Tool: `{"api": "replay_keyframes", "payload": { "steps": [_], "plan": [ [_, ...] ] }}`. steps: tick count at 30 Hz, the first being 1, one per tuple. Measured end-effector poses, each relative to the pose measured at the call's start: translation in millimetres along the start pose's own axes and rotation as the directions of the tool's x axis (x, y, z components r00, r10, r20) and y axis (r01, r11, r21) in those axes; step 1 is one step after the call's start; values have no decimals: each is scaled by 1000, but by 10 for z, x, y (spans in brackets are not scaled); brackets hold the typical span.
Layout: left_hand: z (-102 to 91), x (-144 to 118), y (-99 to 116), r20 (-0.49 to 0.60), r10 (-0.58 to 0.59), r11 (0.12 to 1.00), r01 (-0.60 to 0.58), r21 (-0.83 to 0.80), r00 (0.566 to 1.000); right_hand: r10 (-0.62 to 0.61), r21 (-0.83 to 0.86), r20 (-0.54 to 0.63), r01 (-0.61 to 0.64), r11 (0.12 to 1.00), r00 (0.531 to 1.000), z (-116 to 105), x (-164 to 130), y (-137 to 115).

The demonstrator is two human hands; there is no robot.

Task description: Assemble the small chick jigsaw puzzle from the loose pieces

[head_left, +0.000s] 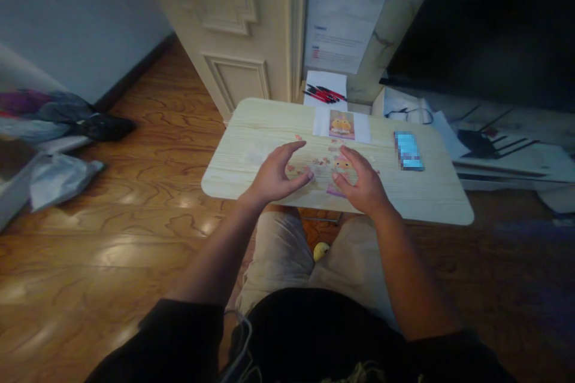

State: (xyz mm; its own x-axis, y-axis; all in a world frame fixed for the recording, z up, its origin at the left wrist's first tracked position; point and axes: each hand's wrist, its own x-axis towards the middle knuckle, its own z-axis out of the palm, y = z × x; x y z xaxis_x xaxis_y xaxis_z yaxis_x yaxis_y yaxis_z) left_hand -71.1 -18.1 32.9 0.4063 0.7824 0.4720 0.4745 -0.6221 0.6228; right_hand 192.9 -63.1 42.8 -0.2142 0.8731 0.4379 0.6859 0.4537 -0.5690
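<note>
Both my hands hover over a small pale wood-grain table (242, 125), fingers curved and apart, with nothing in them. My left hand (281, 172) is left of several loose jigsaw puzzle pieces (321, 161) scattered at the middle. By my right hand (362, 179) lies a partly assembled picture (342, 164) with a yellow figure and pink parts; the fingers cover some of it. Behind the pieces, a printed picture of yellow figures (342, 124) rests on white paper (363, 127). I cannot tell whether either hand touches the tabletop.
A phone (408, 151) with a lit screen lies on the table's right side. Several red and black pens (324, 94) sit on paper behind the table. Eyeglasses (411, 114) and a black router (478, 142) are on the low shelf at right. Plastic bags (63, 178) lie at far left.
</note>
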Motion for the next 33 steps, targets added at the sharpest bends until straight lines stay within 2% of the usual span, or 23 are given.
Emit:
{"api": "replay_keyframes", "payload": {
  "steps": [2, 7, 10, 15, 22, 29, 33],
  "plan": [
    [-95, -62, -65, 15, 11, 1000, -11, -14, 1000, 21, -21, 16, -21, 1000, 1000, 30, 25, -124],
    [-206, -143, -104, 31, 83, 995, -81, -50, 996, -22, -55, 93, 27, 998, 995, 98, 98, -338],
    [-268, -161, -106, 27, 81, 995, -80, -56, 996, -6, -86, 94, 14, 996, 996, 171, 196, -318],
    [-317, -162, -148, 30, 40, 998, -39, -39, 999, 78, -242, 83, -55, 969, 994, 326, 428, -200],
    [-204, -141, -193, 21, -1, 999, 1, -32, 1000, -34, -150, 138, 55, 987, 990, 359, 513, -187],
    [10, -53, -133, 30, -33, 999, 33, 14, 999, 24, -215, 146, 8, 977, 989, 336, 489, 20],
    [123, 67, -83, 43, -31, 999, 29, 41, 999, 70, -264, 143, -30, 964, 987, 416, 548, 39]
  ]
}}
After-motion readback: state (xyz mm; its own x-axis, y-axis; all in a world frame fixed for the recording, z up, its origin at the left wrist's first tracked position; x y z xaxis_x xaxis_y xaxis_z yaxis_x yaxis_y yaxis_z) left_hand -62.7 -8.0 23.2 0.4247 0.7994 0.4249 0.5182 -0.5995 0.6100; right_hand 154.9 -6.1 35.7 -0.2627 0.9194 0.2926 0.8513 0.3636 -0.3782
